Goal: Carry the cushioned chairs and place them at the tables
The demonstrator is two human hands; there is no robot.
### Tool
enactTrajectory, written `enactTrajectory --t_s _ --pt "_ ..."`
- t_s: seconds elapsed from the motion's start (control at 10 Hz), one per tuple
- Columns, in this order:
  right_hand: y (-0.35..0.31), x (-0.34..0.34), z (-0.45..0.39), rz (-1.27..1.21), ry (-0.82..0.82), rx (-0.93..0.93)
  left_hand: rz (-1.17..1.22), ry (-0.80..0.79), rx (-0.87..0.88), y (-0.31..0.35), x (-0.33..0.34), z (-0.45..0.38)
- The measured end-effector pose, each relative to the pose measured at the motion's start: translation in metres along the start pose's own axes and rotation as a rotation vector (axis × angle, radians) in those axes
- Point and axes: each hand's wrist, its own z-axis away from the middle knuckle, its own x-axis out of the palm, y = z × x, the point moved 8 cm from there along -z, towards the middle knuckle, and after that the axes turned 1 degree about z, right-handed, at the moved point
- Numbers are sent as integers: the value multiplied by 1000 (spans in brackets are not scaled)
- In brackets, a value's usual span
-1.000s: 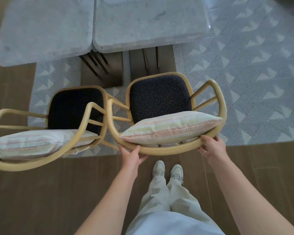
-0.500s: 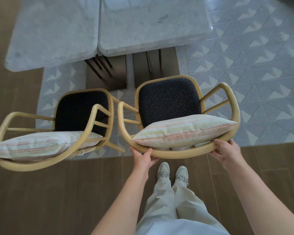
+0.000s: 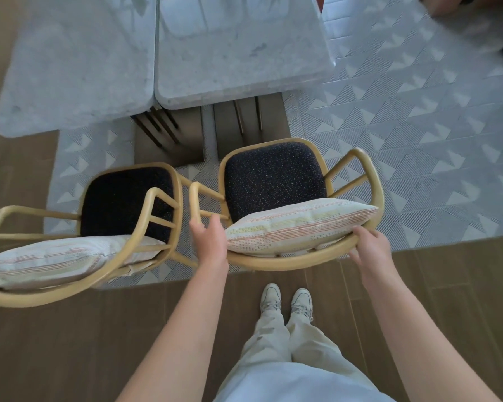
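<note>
Two marble-topped tables stand side by side ahead of you, the left table (image 3: 76, 68) and the right table (image 3: 238, 50) with their edges touching, each on a dark metal base. Under them spreads a patterned rug (image 3: 413, 134) of grey and white triangles, and its near edge meets the wooden floor (image 3: 70, 343) where you stand.

Next in size, two chairs with curved yellow wooden frames face the tables. The left chair (image 3: 26, 297) stands before the left table, partly on the rug, with a dark speckled seat and a striped cushion (image 3: 55, 262) resting against its back rail. The right chair (image 3: 372, 181) stands just beside it, in front of the right table, its own dark seat (image 3: 273, 175) pointing at the table base. The two chairs' inner armrests are very near each other. A second striped cushion (image 3: 299, 224) leans along the back rail of the right chair.

You hold the right chair by its back rail. Your left hand (image 3: 209, 236) grips the rail at its left bend, fingers curled over the wood next to the cushion's corner. Your right hand (image 3: 366, 248) grips the same rail near its right end, fingers wrapped over the top.

Below, your pale trousers (image 3: 273, 343) and light sneakers (image 3: 285, 300) sit on the wooden floor behind the chair.
</note>
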Motion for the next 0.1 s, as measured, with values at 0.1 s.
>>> enactTrajectory --t_s 0.1 --pt "-21 2 14 22 -2 -126 21 -69 61 31 9 8"
